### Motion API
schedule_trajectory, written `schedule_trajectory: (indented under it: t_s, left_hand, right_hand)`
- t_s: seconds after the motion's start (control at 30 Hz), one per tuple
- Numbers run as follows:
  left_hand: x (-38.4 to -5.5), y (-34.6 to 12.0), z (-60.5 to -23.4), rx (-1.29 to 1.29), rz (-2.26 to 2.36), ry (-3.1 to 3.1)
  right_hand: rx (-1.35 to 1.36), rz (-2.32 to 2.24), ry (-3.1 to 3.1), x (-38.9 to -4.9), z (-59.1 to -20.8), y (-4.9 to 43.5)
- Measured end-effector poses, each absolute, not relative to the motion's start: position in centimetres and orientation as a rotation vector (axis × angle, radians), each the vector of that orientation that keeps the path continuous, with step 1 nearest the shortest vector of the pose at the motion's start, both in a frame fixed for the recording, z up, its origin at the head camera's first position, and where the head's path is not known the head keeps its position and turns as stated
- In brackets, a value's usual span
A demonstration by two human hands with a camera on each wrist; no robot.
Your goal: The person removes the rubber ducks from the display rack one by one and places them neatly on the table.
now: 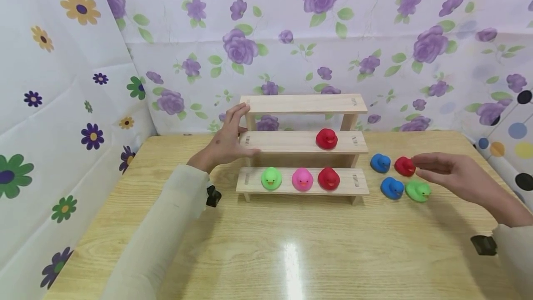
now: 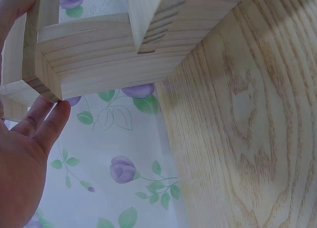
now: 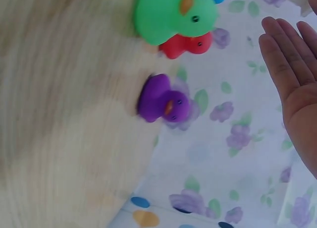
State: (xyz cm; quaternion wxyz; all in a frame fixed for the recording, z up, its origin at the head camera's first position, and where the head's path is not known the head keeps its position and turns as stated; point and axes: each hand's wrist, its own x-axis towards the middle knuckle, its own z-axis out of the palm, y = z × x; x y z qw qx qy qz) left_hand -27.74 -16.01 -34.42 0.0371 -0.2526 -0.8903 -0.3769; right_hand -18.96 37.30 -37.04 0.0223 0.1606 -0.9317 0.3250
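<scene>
My left hand (image 1: 226, 145) holds the left end of a three-step wooden display shelf (image 1: 291, 143); its thumb lies on the middle step and a finger reaches the top step. In the left wrist view, fingertips (image 2: 60, 109) touch the wood's edge. My right hand (image 1: 458, 175) hovers with fingers extended, holding nothing, beside a red rubber duck (image 1: 404, 166) and a green rubber duck (image 1: 418, 190). Two blue rubber ducks (image 1: 381, 163) sit left of these. A purple rubber duck (image 3: 161, 99) shows only in the right wrist view.
On the bottom step sit a green duck (image 1: 271, 178), a pink duck (image 1: 302, 179) and a red duck (image 1: 329, 178). Another red duck (image 1: 326, 139) is on the middle step. The wooden table (image 1: 250, 253) meets flowered cloth (image 1: 187, 59) at the back and sides.
</scene>
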Motion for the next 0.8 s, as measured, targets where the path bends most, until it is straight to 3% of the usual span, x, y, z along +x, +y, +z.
schedule_trajectory:
  t_s: [0.8]
  left_hand:
    - [-27.6, -16.0, -34.5, -0.798, -1.168, -2.716]
  right_hand:
    - [0.627, 1.114, -2.804, -20.9, -34.1, 32.4]
